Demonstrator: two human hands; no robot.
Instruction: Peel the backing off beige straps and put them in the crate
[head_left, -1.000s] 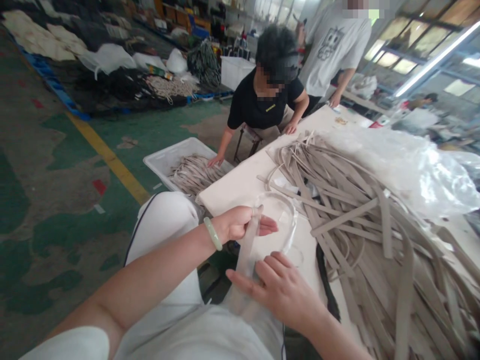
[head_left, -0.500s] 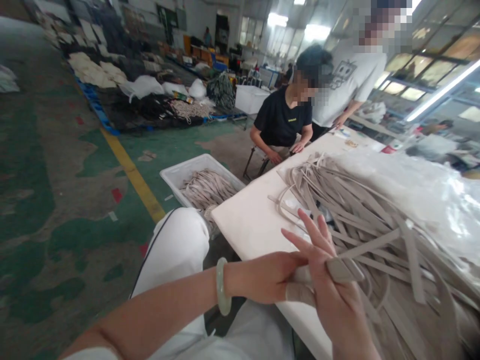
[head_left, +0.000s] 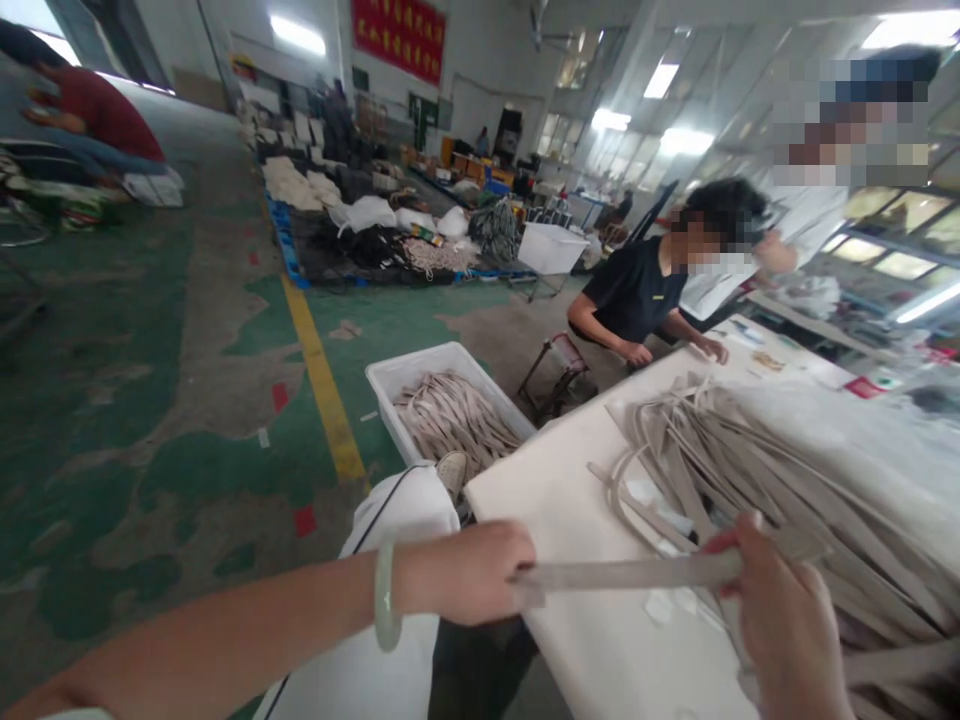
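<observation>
My left hand [head_left: 469, 572] is closed on one end of a flat beige strap [head_left: 630, 572], at the near corner of the white table [head_left: 555, 490]. My right hand [head_left: 780, 620] grips the other end, so the strap runs level and taut between both hands. A pale green bangle [head_left: 384, 596] sits on my left wrist. Just behind my right hand lies a big heap of the same beige straps [head_left: 757, 470] on the table.
A white bin [head_left: 405, 372] holding more straps stands on the floor left of the table. A person in a black shirt [head_left: 637, 290] sits at the table's far end, another stands behind. Clear plastic sheet [head_left: 847, 430] covers the table's right. A yellow floor line [head_left: 319, 370] runs away.
My hands have pulled apart, drawing the strap out straight between them; before, they were close together with the strap looped. My view has lifted toward the room.
</observation>
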